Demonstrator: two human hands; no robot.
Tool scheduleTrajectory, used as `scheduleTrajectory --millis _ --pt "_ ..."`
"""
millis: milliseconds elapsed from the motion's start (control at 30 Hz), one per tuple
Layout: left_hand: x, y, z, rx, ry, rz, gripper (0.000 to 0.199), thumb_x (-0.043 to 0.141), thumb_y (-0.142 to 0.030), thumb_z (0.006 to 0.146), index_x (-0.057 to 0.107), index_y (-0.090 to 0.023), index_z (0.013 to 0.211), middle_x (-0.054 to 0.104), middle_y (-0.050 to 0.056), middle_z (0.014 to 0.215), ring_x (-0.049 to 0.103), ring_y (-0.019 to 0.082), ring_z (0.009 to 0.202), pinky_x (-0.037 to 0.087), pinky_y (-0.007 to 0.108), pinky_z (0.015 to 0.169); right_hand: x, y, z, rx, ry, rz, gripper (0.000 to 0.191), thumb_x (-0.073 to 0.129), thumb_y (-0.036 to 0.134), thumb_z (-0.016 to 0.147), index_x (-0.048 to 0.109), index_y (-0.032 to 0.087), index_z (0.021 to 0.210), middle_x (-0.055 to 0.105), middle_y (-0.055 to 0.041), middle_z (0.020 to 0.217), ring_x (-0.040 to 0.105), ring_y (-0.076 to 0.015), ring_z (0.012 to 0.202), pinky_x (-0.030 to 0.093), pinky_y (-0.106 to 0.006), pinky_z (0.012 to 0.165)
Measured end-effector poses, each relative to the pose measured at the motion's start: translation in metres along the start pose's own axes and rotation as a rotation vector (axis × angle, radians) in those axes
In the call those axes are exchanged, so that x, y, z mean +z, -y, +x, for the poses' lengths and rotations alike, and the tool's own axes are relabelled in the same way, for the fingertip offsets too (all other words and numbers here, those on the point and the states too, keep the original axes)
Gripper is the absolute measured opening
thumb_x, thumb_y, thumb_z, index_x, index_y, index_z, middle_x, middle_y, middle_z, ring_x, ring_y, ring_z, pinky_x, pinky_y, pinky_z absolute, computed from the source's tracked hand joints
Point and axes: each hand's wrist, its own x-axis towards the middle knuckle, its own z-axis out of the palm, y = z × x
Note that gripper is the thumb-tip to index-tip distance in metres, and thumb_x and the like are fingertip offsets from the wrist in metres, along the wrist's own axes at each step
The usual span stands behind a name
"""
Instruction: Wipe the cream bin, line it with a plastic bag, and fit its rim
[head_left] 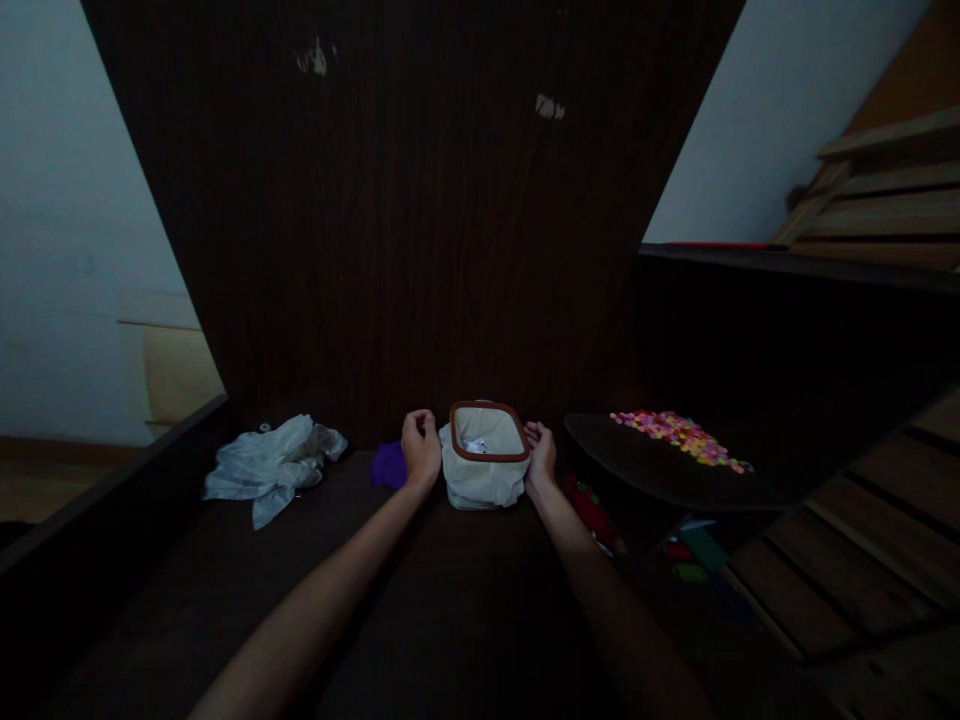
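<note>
A small bin [486, 484] with a brown square rim and a pale bag lining stands on the dark surface against the upright panel. Something whitish and crumpled lies inside it. Just left of the bin is my left hand [421, 450], its fingers curled in; whether they hold anything is too dark to tell. My right hand [540, 456] is at the bin's right side, fingers bent toward the rim and the liner. A purple cloth [388, 466] lies beside my left hand, partly hidden by it.
A crumpled whitish plastic bag [274, 465] lies at the left. On a dark rounded shelf [637, 465] at the right is a strip of pink and yellow pieces [682, 437]. Red and green items [694, 560] are below it. Wooden slats [862, 560] stand at the far right.
</note>
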Motion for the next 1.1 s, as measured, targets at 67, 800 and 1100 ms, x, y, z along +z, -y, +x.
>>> scheduleTrajectory --millis 67,800,1100 --pt "-0.016 -0.008 -0.004 0.051 0.011 0.022 0.017 0.052 -0.033 0.098 0.062 -0.020 0.103 0.068 0.007 0.110 0.063 0.024 0.113 0.048 0.045 0.106 -0.014 0.005 -0.006 0.019 -0.040 -0.007 0.045 0.045 0.056 0.097 0.066 0.018 0.109 0.069 -0.0102 0.117 0.065 -0.0251 0.110 0.053 -0.043 0.095" --pt "-0.028 -0.002 -0.052 0.377 0.627 0.274 0.075 0.074 -0.047 0.083 0.045 -0.014 0.143 0.052 0.020 0.148 0.048 0.035 0.140 0.036 0.053 0.118 -0.021 0.028 -0.061 0.025 0.525 -0.239 0.073 0.088 0.053 0.058 0.066 0.019 0.119 0.074 -0.0121 0.121 0.069 -0.0318 0.113 0.049 -0.053 0.107" --pt "-0.094 -0.029 -0.046 0.289 0.520 0.390 0.082 0.075 -0.058 0.077 0.044 -0.020 0.144 0.048 0.019 0.152 0.047 0.035 0.142 0.039 0.052 0.118 -0.053 0.069 -0.060 -0.026 0.318 -0.268 0.111 0.083 0.068 0.058 0.040 0.026 0.151 0.028 -0.0166 0.166 0.028 -0.0345 0.153 0.024 -0.056 0.123"
